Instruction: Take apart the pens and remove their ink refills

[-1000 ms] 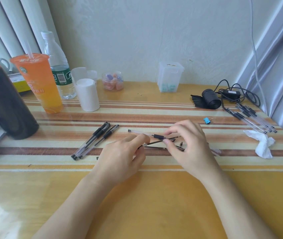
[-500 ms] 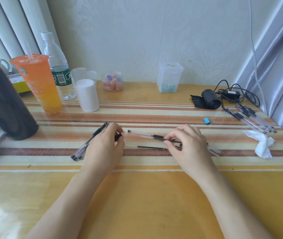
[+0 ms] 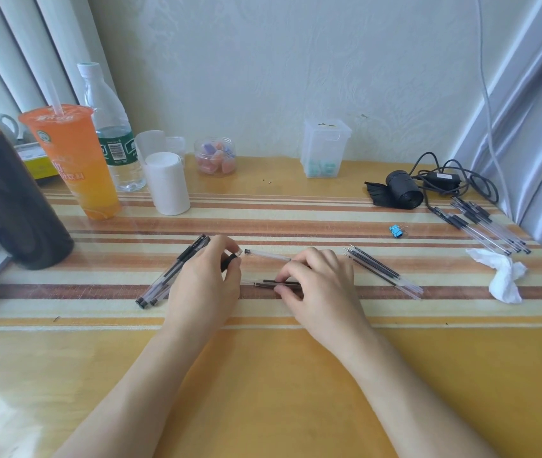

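1. Nearest, the right hand (image 3: 321,285) lies palm-down on the striped surface (image 3: 296,375), its fingertips (image 3: 281,279) pinched on a thin dark refill (image 3: 279,284) that lies almost straight left-to-right, its free end pointing toward the left hand.
2. Just beside it, the left hand (image 3: 203,285) is curled, thumb and forefinger closed on a short black piece (image 3: 228,262); it looks like the grip end of a pen, though the hand hides the rest.
3. Between the 2 hands, slightly farther off, a clear barrel (image 3: 268,256) lies on the surface with its long axis running left-to-right, its left end just beside the left fingers and its right end hidden behind the right hand.
4. Left of the left hand, and touching its outer edge as seen from here, 2 or 3 whole pens (image 3: 172,272) lie side by side on a slant, near ends low-left, far ends up-right. I judge these the next to be opened, and the left hand is plainly the nearer one.
5. Right of the right hand, a small row of pulled refills (image 3: 378,272) lies slanted the other way, tips up-left; the refill in the right hand would need to swing to that slant to join them.
6. Farther right, near the corner, a bundle of clear pens or barrels (image 3: 487,229) lies well apart from both hands.
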